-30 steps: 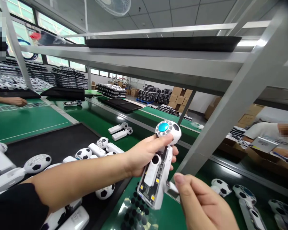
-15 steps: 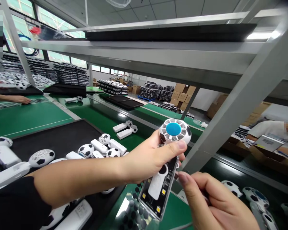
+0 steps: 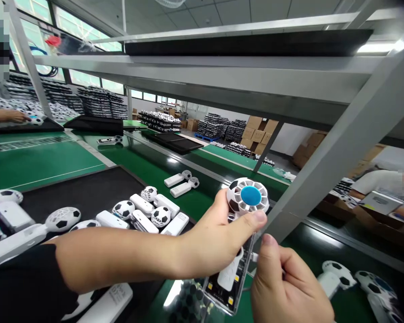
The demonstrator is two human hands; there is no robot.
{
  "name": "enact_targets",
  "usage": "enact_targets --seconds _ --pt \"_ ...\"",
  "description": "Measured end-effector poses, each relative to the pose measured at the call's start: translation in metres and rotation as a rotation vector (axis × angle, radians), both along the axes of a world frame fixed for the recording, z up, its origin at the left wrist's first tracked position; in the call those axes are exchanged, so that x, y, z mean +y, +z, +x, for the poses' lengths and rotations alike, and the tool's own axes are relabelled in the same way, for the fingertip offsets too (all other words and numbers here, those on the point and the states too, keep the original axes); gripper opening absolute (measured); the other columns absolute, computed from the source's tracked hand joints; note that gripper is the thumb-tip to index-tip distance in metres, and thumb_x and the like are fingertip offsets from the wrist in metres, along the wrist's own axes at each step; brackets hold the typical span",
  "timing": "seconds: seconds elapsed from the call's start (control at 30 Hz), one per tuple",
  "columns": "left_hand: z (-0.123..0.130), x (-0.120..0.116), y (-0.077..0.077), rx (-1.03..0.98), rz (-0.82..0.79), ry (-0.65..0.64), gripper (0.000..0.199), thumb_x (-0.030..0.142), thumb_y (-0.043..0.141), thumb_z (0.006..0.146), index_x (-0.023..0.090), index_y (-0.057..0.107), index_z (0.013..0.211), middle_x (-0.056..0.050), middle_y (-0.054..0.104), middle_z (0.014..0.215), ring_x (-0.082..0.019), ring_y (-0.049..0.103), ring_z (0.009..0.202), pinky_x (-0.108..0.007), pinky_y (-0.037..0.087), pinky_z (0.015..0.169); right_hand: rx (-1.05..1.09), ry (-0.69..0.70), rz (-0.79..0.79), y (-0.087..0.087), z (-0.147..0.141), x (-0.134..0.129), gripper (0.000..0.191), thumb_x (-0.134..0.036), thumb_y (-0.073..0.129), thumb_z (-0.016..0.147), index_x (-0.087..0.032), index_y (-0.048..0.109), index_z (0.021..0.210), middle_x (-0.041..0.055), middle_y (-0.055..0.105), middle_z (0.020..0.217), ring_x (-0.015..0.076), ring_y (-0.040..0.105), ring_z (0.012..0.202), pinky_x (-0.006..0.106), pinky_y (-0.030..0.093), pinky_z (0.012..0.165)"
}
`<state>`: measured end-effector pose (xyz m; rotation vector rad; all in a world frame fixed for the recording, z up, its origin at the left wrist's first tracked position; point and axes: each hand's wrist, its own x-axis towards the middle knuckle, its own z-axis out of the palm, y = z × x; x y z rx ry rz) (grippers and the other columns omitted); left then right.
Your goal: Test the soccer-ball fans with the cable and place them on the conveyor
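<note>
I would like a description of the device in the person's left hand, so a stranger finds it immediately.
Find the thick grey post slanting on the right. Beside its lower end, the person's left hand grips a football-headed device, with a blue disc above a dark panel with yellow squares. Unlike the devices lying on the nearby black tray, it is held in a hand.

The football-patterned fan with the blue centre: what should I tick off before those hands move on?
1. White-and-black football-patterned fan held by the left hand: ok.
2. Round blue centre visible: ok.
3. Right hand at the small white piece by the fan's side: ok.
4. That piece joined to the fan: cannot tell, too small and partly hidden.
5. Clear plastic casing fully visible: not ok, left hand covers part.
</note>
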<state>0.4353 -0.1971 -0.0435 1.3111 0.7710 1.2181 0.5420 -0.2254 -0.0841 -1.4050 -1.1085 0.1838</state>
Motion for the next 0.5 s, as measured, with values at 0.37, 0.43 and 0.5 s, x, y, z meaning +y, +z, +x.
enact_targets --seconds 0.37,0.43,0.5 --pt "0.005 0.001 -0.008 -0.153 0.072 0.022 0.032 0.041 0.061 0.092 0.021 0.046 0.112 0.001 0.058 0.095 -0.011 0.054 0.087 -0.029 0.044 0.089 0.063 0.212 -0.16 0.002 0.014 0.002 0.044 -0.054 0.048 0.09 -0.023 0.05 0.059 -0.003 0.043 0.053 0.0145 0.04 0.052 0.026 0.034 0.05" --pt "0.001 0.006 -0.002 -0.182 0.037 -0.017 0.035 0.045 0.061 0.091 0.021 0.045 0.111 0.001 0.057 0.092 -0.011 0.055 0.083 -0.03 0.045 0.086 0.058 0.366 -0.238 0.006 0.024 0.002 0.049 -0.06 0.04 0.091 -0.023 0.051 0.061 -0.0009 0.046 0.056 0.0158 0.045 0.052 0.027 0.036 0.047" --pt "-0.002 0.01 0.004 -0.201 0.035 -0.049 0.038 0.046 0.063 0.09 0.022 0.043 0.11 0.002 0.057 0.091 -0.011 0.056 0.081 -0.031 0.045 0.085 -0.039 0.479 -0.284 0.011 0.033 0.0 0.05 -0.061 0.039 0.092 -0.023 0.048 0.06 -0.0009 0.045 0.057 0.0153 0.044 0.051 0.026 0.035 0.045"
